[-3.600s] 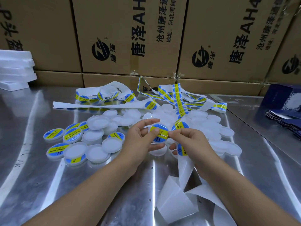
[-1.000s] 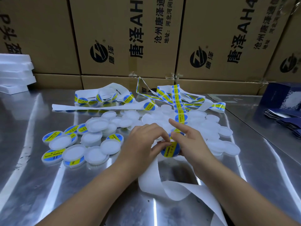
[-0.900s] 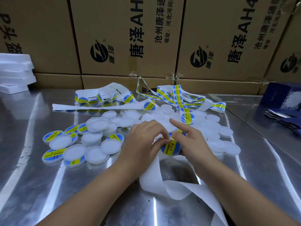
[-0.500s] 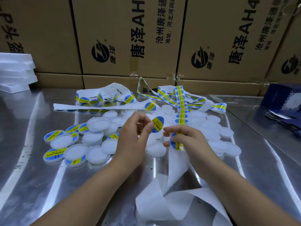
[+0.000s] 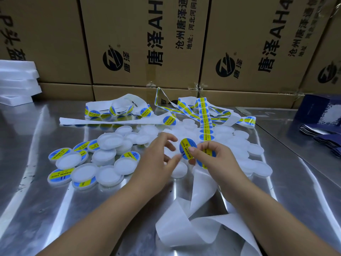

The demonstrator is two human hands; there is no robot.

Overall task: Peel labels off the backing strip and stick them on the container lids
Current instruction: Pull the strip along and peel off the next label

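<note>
The peeled label (image 5: 185, 145) has moved from my left hand (image 5: 156, 163) to under my right hand's (image 5: 215, 160) thumb, whose grip holds the strip (image 5: 203, 182), above a bare lid (image 5: 179, 171) mid-surface (image 5: 55, 209). My left grip is loose; whether it is pinching, I cannot tell. Sticking comes next.

bright overhead light, streaky glare on the steel table (image 5: 55, 191), wide-angle bending at edges, sharp centre

Bare left hand (image 5: 156, 161), bare right hand (image 5: 216, 160), short nails.
</note>
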